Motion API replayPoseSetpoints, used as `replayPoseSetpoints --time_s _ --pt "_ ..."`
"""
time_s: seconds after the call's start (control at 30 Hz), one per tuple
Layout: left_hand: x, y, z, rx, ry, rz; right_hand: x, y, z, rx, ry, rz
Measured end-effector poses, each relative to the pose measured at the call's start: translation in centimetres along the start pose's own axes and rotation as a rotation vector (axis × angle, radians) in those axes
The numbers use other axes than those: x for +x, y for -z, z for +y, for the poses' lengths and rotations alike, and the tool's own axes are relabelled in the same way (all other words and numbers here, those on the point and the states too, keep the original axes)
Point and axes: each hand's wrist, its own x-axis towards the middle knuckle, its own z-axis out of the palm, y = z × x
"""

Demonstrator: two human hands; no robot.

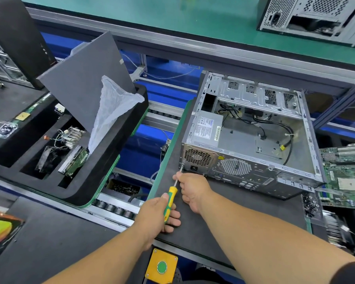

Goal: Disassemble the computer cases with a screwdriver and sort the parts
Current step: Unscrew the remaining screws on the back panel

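Head view: computer case [254, 140] — open, silver, on its side.

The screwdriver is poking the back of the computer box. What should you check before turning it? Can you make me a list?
1. Tip on the screw: the screwdriver tip sits at the rear corner of the computer case, beside the power supply. Whether it is seated in the screw head: cannot tell.
2. Handle gripped: the left hand wraps the yellow-green handle. Ok.
3. Shaft steadied: the right hand pinches the metal shaft. Ok.
4. Case lying steady on the dark mat: ok.
5. Sorting tray has open compartments for parts: ok.
6. Cables inside are unplugged from the supply: cannot tell.
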Motion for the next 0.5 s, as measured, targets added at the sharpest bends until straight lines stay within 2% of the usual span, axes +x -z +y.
replayPoseSetpoints --time_s 0.17,0.33,0.5 --pt "-0.1 0.5 0.2 0.001 -0.029 -0.073 0.4 -0.5 0.1 0.011 0.012 0.087" --pt "-0.4 0.2 0.0 0.084 -0.087 -0.027 0.2 -0.8 0.2 -0.034 0.044 0.164" --pt "-0.5 0.0 0.4 0.046 -0.059 -0.005 0.3 0.3 -0.1 0.054 -0.023 -0.039"
